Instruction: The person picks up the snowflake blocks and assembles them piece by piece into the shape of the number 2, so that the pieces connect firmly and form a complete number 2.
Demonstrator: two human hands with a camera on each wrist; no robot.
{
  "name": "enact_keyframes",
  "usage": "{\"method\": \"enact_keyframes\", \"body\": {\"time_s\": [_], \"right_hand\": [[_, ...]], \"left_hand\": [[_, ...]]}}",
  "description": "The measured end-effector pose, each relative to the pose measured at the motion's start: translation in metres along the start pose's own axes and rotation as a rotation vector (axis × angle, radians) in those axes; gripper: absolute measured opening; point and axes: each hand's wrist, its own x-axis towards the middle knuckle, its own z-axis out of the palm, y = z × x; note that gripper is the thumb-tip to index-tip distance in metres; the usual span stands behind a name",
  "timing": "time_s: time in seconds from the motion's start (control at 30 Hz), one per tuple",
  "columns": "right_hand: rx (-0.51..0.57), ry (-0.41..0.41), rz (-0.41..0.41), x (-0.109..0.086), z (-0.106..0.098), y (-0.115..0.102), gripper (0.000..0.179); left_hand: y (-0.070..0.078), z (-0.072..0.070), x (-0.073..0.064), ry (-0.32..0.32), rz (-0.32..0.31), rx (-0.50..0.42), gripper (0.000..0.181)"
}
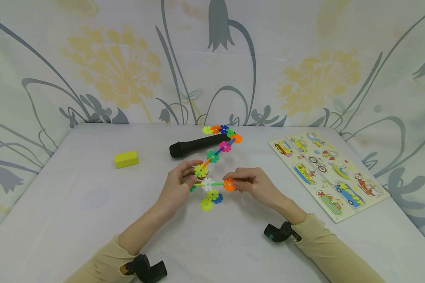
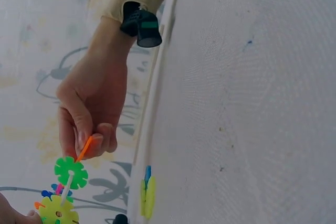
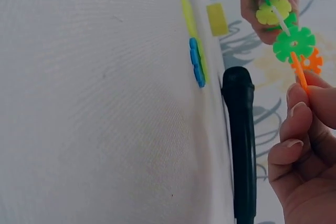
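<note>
A chain of colourful notched plastic discs (image 1: 213,157), snowflake-shaped building pieces, curves from the far side of the table to my hands. My left hand (image 1: 175,186) grips its near end by a yellow disc (image 1: 200,171). With thumb and fingers, my right hand (image 1: 256,184) pinches an orange disc (image 3: 299,72), which joins a green disc (image 3: 294,44) edge to face in the right wrist view. A white disc (image 1: 208,184) shows between the hands. Below lie loose yellow discs (image 1: 206,204) and a blue disc (image 3: 196,62) on the table.
Behind the hands lies a black microphone (image 1: 194,146), partly under the chain's far end. A yellow block (image 1: 126,159) is at the left. On the right sits a picture puzzle board (image 1: 315,188) with vehicle pieces. A patterned cloth (image 1: 198,70) hangs behind the table.
</note>
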Motion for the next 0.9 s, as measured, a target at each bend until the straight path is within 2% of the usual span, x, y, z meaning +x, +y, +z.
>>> {"method": "enact_keyframes", "body": {"time_s": [0.33, 0.47, 0.9], "right_hand": [[0.015, 0.002, -0.003, -0.0012, -0.0003, -0.0019, 0.027], [0.027, -0.021, -0.012, -0.0012, 0.0009, -0.0015, 0.026], [0.016, -0.074, -0.09, 0.0, 0.0033, 0.004, 0.022]], "left_hand": [[-0.0025, 0.0, 0.0014, -0.012, -0.007, -0.001, 0.047], [-0.003, 0.0, 0.0005, -0.021, -0.008, -0.006, 0.046], [-0.0035, -0.0003, -0.0013, -0.031, 0.043, 0.027, 0.047]]}}
